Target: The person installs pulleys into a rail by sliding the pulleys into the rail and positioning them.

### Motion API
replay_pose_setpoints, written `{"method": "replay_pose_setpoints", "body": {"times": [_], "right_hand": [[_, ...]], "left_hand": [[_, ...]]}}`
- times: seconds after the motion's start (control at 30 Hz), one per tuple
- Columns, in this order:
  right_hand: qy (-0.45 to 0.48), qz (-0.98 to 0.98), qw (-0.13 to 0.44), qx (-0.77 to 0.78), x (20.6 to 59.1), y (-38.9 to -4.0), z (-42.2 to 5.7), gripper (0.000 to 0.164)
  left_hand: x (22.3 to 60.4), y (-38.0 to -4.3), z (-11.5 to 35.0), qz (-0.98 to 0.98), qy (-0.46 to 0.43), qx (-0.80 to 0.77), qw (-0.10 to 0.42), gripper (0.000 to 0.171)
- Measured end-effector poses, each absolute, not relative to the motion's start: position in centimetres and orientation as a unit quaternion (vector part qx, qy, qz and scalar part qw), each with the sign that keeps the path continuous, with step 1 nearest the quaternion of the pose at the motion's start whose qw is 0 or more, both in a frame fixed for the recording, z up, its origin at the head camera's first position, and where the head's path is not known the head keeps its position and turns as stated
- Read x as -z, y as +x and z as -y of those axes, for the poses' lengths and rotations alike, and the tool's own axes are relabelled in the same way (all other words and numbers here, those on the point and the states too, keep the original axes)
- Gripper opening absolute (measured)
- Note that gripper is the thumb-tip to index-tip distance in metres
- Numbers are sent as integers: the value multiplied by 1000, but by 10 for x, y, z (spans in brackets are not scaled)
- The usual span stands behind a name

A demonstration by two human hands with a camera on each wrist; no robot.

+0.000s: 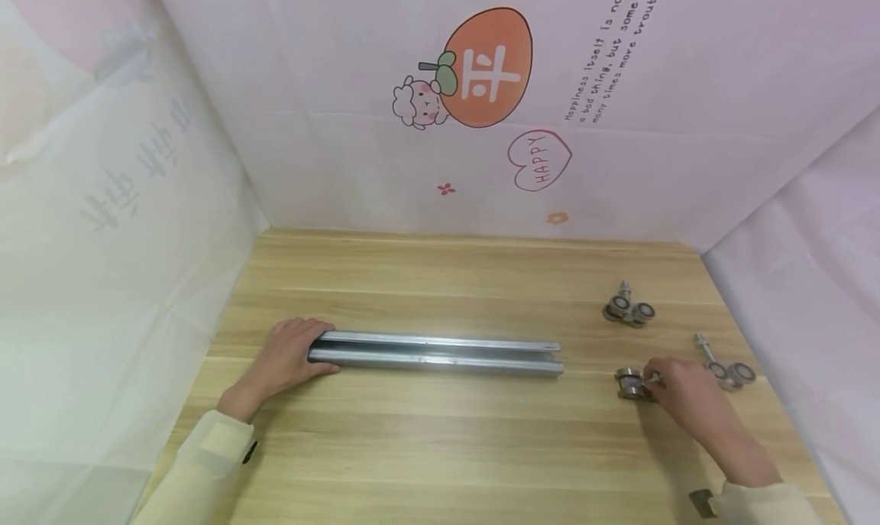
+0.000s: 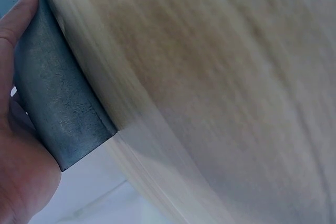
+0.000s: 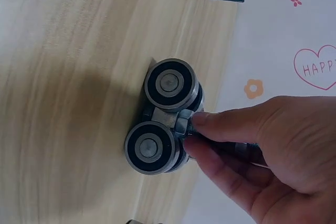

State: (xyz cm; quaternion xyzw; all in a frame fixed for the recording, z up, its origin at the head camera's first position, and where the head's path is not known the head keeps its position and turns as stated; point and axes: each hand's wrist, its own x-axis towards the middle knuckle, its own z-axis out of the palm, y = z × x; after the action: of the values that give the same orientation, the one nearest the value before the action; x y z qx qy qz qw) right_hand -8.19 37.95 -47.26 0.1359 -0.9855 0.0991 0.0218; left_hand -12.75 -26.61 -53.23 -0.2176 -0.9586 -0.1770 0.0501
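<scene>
A metal C-channel rail [image 1: 440, 353] lies lengthwise on the wooden table, its slot facing up. At the rail's left end, my left hand [image 1: 290, 354] grips it, thumb on the near side and fingers on the far side. In the left wrist view the thumb lies along the grey rail [image 2: 63, 98]. Off the rail's right end, my right hand [image 1: 690, 399] pinches the bolt of a roller trolley [image 1: 629, 384] between thumb and fingertips. The right wrist view shows that trolley's paired wheels [image 3: 169, 82] close up, with a nut by the thumb.
A second roller trolley [image 1: 627, 311] lies farther back on the table [image 1: 440, 448]. Another trolley [image 1: 732, 374] lies beyond my right hand, partly hidden by it. Printed cloth [image 1: 481, 189] hangs behind the table and at both sides.
</scene>
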Motion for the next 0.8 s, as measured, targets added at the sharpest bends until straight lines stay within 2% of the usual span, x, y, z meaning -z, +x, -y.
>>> {"method": "replay_pose_setpoints", "body": {"times": [0.2, 0.8], "right_hand": [[139, 985, 7, -98, 470, -84, -380, 16], [156, 982, 28, -98, 469, -87, -381, 16]], "left_hand": [[530, -128, 265, 959, -218, 175, 46, 70], [531, -127, 265, 961, -214, 173, 42, 71]]}}
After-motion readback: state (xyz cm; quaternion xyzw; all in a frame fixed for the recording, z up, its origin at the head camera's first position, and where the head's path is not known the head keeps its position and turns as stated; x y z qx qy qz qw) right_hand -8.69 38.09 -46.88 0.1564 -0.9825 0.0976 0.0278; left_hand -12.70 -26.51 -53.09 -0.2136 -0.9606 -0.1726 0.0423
